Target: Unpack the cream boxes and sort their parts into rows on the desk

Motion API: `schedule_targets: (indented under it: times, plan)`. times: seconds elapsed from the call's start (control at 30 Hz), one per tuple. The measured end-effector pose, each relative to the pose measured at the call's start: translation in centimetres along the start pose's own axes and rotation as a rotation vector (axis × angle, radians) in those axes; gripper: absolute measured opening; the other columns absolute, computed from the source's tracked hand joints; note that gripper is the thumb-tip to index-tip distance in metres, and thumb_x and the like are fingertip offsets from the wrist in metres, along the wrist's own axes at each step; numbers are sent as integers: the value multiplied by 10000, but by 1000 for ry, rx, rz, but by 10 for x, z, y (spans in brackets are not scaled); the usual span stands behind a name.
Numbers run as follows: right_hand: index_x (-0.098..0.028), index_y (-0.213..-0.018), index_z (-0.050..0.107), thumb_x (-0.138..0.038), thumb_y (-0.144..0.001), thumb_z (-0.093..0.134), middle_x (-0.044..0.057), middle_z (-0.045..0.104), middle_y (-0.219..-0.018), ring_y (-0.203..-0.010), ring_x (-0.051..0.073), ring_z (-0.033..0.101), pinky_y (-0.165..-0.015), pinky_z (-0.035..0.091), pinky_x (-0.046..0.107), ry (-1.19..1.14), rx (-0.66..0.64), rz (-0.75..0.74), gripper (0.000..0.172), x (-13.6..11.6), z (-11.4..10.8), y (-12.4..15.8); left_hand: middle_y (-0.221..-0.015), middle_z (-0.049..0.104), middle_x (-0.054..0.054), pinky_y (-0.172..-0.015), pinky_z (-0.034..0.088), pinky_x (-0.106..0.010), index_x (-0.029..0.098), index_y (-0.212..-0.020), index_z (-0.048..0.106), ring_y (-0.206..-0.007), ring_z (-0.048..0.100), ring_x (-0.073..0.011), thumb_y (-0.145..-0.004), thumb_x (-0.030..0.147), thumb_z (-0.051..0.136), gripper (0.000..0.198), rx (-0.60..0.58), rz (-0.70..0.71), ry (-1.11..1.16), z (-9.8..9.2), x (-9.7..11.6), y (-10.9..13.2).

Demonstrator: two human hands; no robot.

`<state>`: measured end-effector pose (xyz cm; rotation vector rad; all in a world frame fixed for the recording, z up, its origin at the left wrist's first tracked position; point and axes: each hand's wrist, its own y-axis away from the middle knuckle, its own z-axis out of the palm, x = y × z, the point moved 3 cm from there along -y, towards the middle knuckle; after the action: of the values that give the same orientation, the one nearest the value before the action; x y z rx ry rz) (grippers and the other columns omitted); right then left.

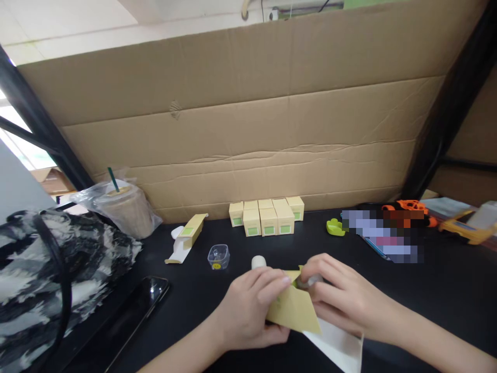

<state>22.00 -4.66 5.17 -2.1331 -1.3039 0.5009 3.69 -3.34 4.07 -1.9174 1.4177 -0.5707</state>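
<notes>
My left hand [254,308] is wrapped around a pale yellow cardboard box [293,308], which is unfolded at its near right end. A white inner flap [336,339] hangs from that end. At the opening, the curled fingers of my right hand [341,292] pinch a small whitish-grey thing [312,280], mostly covered, so its kind is unclear. Just beyond my left knuckles sits a white rounded piece [258,261]. A clear plastic cup [218,256] with a yellow sticker stands farther left.
Several closed yellow boxes [267,217] line the cardboard wall [248,129]. One opened box [192,230] lies left of them. A phone [132,316], a bagged drink [126,210] and a patterned cloth [34,280] occupy the left. Rightward are a green clip-like piece [335,227] and an orange toy [406,210].
</notes>
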Motion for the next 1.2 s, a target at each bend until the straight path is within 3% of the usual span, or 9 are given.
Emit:
schedule_targets:
  times: [0.23,0.43,0.57,0.63,0.77,0.83,1.0,1.07,1.2]
  plan:
    - [-188,-885,502,-84,-871,466,150,608,-1176,-1134,201,565,-859,527,310,-25,117,-28,111,-1,-15,-3,-1014,687,-129,-803,512,-375,133,-1176,470,-933,625,-240,-652,199,563,536,25,147,-276,-27,-7,-11]
    - [-223,-887,493,-88,-852,507,107,635,-1182,-1088,187,619,-827,542,287,-268,206,133,140,5,-8,5,-1067,669,-134,-838,492,-393,166,-1234,450,-974,604,-273,-678,223,600,579,-59,158,-355,-37,-15,-11]
    - [-244,-862,467,-186,-903,492,70,653,-1051,-930,188,662,-720,563,298,-439,449,452,75,27,-9,10,-1162,598,-130,-866,476,-403,214,-1339,328,-1028,577,-283,-680,179,615,720,-20,-154,-200,-39,-32,-11]
    - [-243,-855,456,-246,-926,469,62,643,-999,-836,177,658,-648,557,283,-468,471,553,72,38,-9,10,-1202,551,-121,-906,449,-417,242,-1350,307,-1076,552,-284,-707,185,626,720,47,-384,-75,-39,-43,-9]
    - [-235,-852,440,-308,-946,417,51,632,-938,-812,177,621,-673,536,304,-443,147,613,120,44,7,11,-1141,553,-110,-876,467,-413,232,-1360,241,-1025,578,-260,-783,292,618,692,189,-881,518,-31,-58,-3]
    - [-229,-848,441,-296,-949,397,39,636,-887,-786,173,614,-686,528,308,-407,-22,609,128,40,20,13,-1136,570,-117,-811,507,-384,225,-1348,226,-1006,598,-263,-798,336,616,683,225,-1042,883,-23,-56,-3]
    - [-219,-836,492,-211,-901,457,18,639,-803,-709,166,614,-662,525,307,-355,-143,580,74,27,34,15,-1150,572,-154,-633,565,-346,183,-1224,349,-940,638,-290,-807,347,635,531,192,-1212,1270,-10,-36,-7]
    - [-217,-916,506,-231,-868,515,59,648,-942,-837,207,629,-735,531,364,-304,-123,560,50,25,29,13,-1173,561,-169,-636,579,-353,178,-1202,328,-938,645,-287,-803,343,655,542,185,-1264,1307,-7,-31,-7]
    - [-168,-1185,461,-266,-763,669,166,507,-1283,-1180,283,500,-922,476,442,19,142,268,480,9,7,5,-1198,543,-177,-621,593,-380,215,-1152,222,-902,666,-287,-753,313,727,651,201,-1343,1276,-3,-24,-6]
